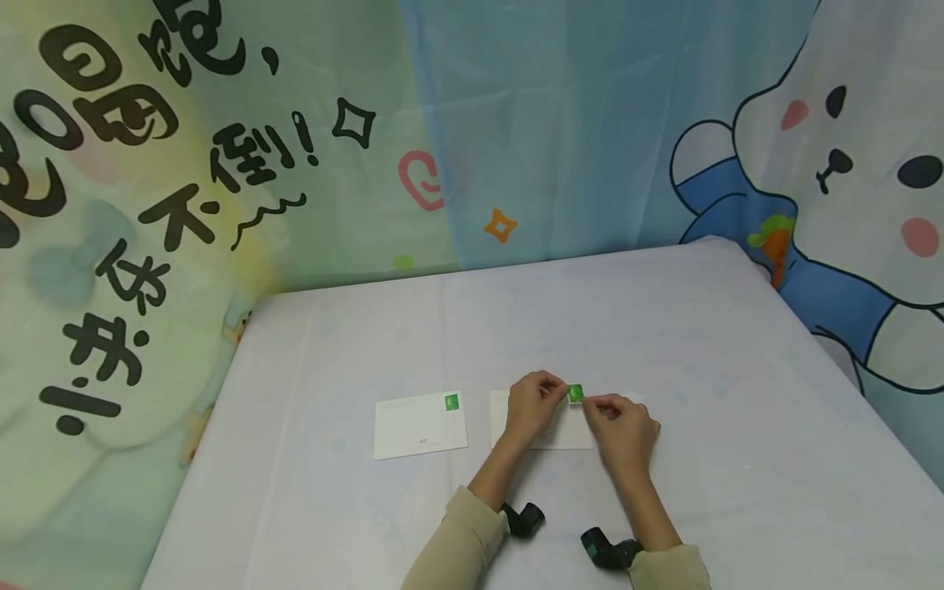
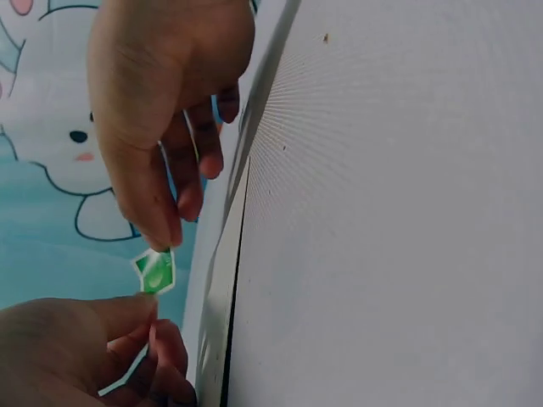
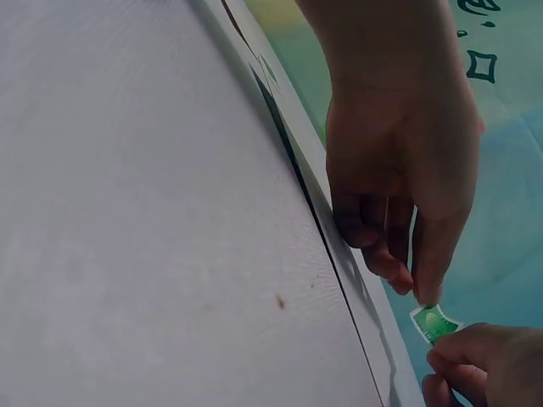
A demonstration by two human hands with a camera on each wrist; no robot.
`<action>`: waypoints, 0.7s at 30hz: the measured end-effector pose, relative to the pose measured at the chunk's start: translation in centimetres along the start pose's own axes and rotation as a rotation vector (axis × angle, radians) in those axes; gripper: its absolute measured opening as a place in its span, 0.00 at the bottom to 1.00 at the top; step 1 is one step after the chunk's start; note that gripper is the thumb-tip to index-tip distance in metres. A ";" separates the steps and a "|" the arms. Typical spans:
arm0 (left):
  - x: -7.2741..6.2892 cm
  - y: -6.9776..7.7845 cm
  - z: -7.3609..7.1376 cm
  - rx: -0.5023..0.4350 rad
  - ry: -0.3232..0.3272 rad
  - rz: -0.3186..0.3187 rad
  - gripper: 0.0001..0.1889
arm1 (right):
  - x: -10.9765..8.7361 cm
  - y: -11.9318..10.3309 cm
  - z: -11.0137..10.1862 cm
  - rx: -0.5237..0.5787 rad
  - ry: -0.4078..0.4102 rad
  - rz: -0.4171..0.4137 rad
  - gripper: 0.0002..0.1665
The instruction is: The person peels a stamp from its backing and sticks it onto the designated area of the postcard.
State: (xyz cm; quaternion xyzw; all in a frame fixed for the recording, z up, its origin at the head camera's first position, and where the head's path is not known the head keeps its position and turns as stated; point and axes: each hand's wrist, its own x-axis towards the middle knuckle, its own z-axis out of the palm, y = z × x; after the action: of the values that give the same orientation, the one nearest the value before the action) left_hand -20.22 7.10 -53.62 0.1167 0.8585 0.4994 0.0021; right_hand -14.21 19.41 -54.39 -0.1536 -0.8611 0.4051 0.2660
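A small green postage stamp point(image 1: 575, 394) with a white border is held up between both hands. My left hand point(image 1: 533, 407) pinches one edge, and my right hand point(image 1: 624, 433) pinches the other, thumb against fingers. In the left wrist view the stamp point(image 2: 157, 273) looks slightly bent between the fingertips. The right wrist view also has the stamp point(image 3: 435, 324) between the two pinches. Beneath the hands lies a white envelope point(image 1: 564, 434), partly hidden by them. To its left is another white envelope point(image 1: 416, 430) bearing a green stamp point(image 1: 451, 402) at its upper right corner.
A white cloth covers the table point(image 1: 332, 352). Behind it hangs a printed curtain point(image 1: 560, 123) with a cartoon rabbit and lettering. Black devices sit at the left wrist point(image 1: 524, 520) and the right wrist point(image 1: 608, 549).
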 end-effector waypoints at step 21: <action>0.1 -0.4 0.8 0.285 0.041 0.080 0.05 | -0.3 0.6 0.8 -0.126 0.004 -0.033 0.08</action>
State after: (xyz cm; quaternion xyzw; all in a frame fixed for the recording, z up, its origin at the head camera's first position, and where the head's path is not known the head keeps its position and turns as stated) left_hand -20.27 7.58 -54.34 0.1396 0.9152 0.3746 -0.0518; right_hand -14.44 19.13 -55.42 -0.1568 -0.8869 0.3452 0.2641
